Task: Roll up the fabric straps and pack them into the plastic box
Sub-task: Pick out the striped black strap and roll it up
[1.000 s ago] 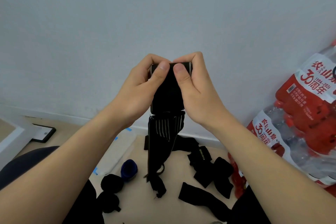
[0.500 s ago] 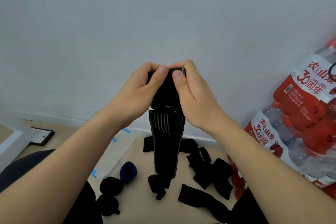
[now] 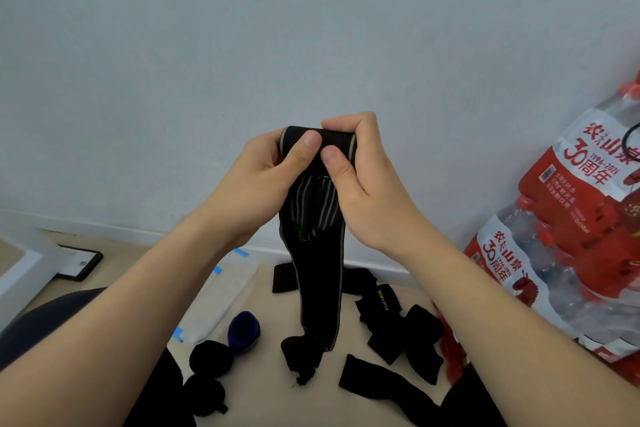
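Observation:
A black fabric strap [image 3: 317,274] with grey edge lines hangs in the air in front of the wall, its top end wound into a small roll. My left hand [image 3: 258,180] and my right hand [image 3: 363,184] grip that roll from either side, both thumbs pressed on its front. The strap's loose tail reaches down to the floor. Two black rolled straps [image 3: 210,357] and a blue rolled strap [image 3: 243,329] lie on the floor at the lower left. Several loose black straps [image 3: 391,322] lie at the lower right. A clear plastic piece with blue tape [image 3: 221,298], perhaps the box or its lid, lies by the rolls.
Shrink-wrapped packs of red-labelled water bottles [image 3: 571,236] stand against the wall at the right. A white frame [image 3: 20,274] and a small dark-framed plate [image 3: 81,262] sit at the far left. My dark-clothed knees fill the lower corners.
The roll has been turned further in my hands and the hanging part of the strap is shorter. Both hands have dropped a little lower against the wall.

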A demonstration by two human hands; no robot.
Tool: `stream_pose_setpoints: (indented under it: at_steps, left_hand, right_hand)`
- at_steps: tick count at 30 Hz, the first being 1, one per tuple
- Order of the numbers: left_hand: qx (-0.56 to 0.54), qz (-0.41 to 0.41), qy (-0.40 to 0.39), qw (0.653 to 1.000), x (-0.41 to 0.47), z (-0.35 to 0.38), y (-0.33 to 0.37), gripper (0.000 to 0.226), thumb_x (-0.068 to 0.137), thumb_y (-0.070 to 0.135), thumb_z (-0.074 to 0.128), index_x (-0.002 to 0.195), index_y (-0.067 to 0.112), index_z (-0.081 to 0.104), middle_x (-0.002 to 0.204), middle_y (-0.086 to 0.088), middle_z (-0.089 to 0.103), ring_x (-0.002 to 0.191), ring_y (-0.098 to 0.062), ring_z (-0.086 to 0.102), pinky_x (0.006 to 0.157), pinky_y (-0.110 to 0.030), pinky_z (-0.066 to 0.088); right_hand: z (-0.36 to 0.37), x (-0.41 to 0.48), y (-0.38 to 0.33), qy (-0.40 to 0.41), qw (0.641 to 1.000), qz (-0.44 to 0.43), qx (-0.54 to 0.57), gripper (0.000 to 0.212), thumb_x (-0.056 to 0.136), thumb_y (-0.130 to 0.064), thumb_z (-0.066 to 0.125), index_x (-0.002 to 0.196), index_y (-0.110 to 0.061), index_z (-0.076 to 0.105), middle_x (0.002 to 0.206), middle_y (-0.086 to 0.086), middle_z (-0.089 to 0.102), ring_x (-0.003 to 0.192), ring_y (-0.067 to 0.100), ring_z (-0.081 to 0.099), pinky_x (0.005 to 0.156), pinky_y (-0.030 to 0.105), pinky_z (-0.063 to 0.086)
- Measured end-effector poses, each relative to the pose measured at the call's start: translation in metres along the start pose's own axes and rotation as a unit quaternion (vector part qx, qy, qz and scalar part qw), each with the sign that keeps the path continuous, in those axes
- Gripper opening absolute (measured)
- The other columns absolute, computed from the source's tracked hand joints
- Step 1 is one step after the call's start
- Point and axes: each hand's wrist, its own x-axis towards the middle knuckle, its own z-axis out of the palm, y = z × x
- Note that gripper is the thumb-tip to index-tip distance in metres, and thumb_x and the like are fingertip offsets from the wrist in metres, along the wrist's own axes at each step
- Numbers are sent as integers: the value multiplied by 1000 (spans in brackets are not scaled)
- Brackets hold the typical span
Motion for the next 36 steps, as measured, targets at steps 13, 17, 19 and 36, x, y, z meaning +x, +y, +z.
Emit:
stream_pose_setpoints:
  at_steps: [13, 17, 19, 36]
  left_hand:
    - [-91, -62, -34, 993, 0, -6, 0, 35, 88, 18, 84, 122, 12, 78, 112, -20, 81, 104, -34, 80, 87, -35, 64]
    - [-86, -140, -21, 986, 1, -5, 0, 17, 95, 5, 77, 112, 6, 81, 110, -19, 81, 103, -33, 80, 82, -30, 63]
    - [-72, -170, -20, 983, 1, -5, 2, 14, 96, 5, 75, 108, 4, 82, 107, -18, 81, 99, -31, 81, 78, -28, 63]
    - [-86, -107, -94, 986, 0, -9, -1, 40, 112, 35, 54, 126, 4, 75, 119, -18, 79, 108, -29, 78, 83, -31, 62]
  right_hand:
    - [-4, 4, 1, 64, 997, 28, -45, 24, 113, -38, 53, 117, -14, 53, 89, -10, 67, 83, 5, 66, 66, 13, 46]
    - [-6, 1, 4, 9, 993, 7, -115, 31, 112, -41, 53, 121, -12, 51, 83, -5, 64, 73, 15, 63, 64, 30, 49]
    - [-7, 0, 6, -21, 989, -7, -146, 33, 111, -42, 54, 124, -12, 49, 83, -2, 63, 73, 21, 62, 63, 40, 50]
    - [-21, 7, 7, -34, 997, 69, 10, 39, 95, -56, 64, 115, -23, 59, 97, -2, 73, 82, 25, 73, 71, 44, 59]
